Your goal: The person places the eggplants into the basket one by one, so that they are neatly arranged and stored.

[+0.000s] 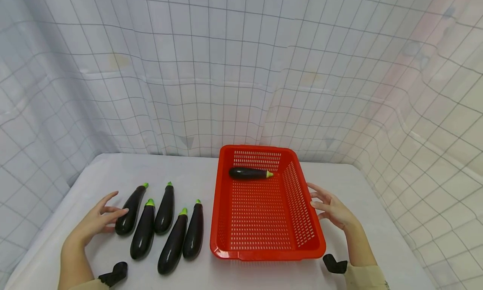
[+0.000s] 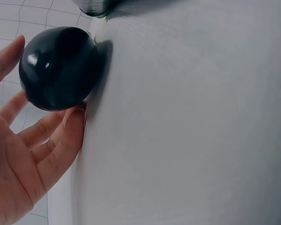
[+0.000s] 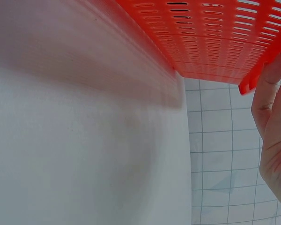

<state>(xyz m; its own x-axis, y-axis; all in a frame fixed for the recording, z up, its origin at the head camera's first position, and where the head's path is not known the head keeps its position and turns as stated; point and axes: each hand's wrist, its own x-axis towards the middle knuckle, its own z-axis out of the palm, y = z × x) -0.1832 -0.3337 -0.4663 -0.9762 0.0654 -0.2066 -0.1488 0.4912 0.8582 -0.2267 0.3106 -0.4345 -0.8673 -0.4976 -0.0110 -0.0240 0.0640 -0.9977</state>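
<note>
My left hand (image 1: 97, 218) is at the leftmost eggplant (image 1: 130, 212), a dark glossy one with a green stem end. Its digits are spread around the blunt end of that eggplant (image 2: 58, 68) in the left wrist view, and one fingertip meets its side. The eggplant lies on the table. My right hand (image 1: 333, 208) is by the right rim of a red plastic basket (image 1: 318, 233), fingers loosely bent against the rim. In the right wrist view only part of that hand (image 3: 277, 136) shows, next to the perforated basket wall (image 3: 206, 40). One eggplant (image 1: 249, 173) lies crosswise at the basket's far end.
Between the left hand and the basket lie several more eggplants, among them a middle one (image 1: 164, 210) and one closest to the basket (image 1: 193, 231). White cloth (image 1: 181, 164) covers the table. A white grid-patterned curtain (image 1: 241, 72) hangs behind and at both sides.
</note>
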